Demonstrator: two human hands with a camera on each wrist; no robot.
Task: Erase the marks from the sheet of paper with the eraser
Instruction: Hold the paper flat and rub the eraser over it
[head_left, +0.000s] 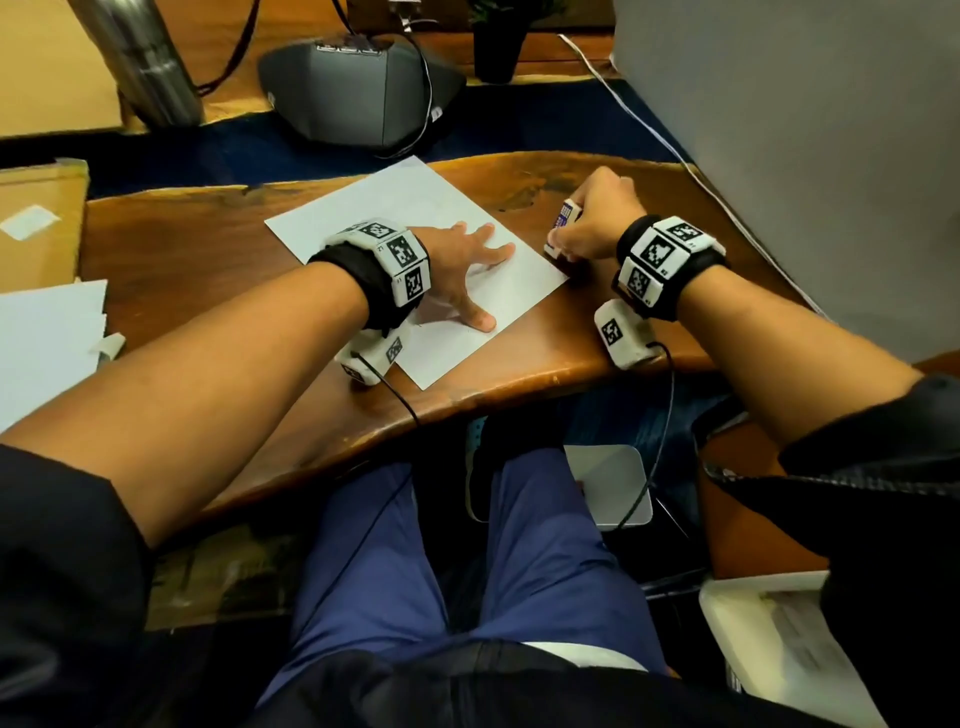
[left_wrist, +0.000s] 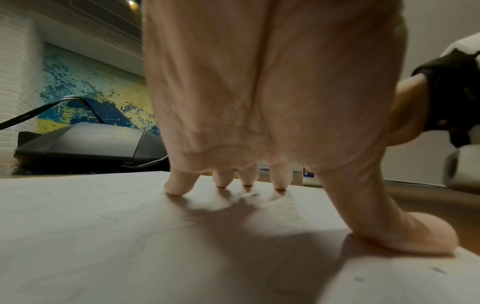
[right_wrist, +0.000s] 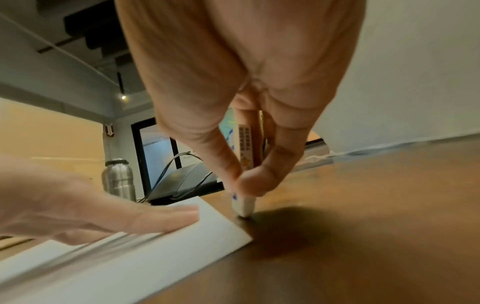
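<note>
The sheet of paper (head_left: 415, 260) lies turned at an angle near the front edge of the wooden surface (head_left: 182, 260). The left hand (head_left: 457, 275) rests on it with fingers spread flat and thumb pressed down. Just off the sheet's right corner, the right hand (head_left: 592, 223) pinches the eraser (head_left: 563, 223) between thumb and fingers, its white tip touching the bare wood beside the paper.

A live-edge wooden table (head_left: 218, 249) stands by a pale wall (head_left: 810, 135). A blue-and-yellow painting (left_wrist: 91, 98) hangs beyond; one ceiling spotlight (right_wrist: 123, 97) glows under dark beams.
</note>
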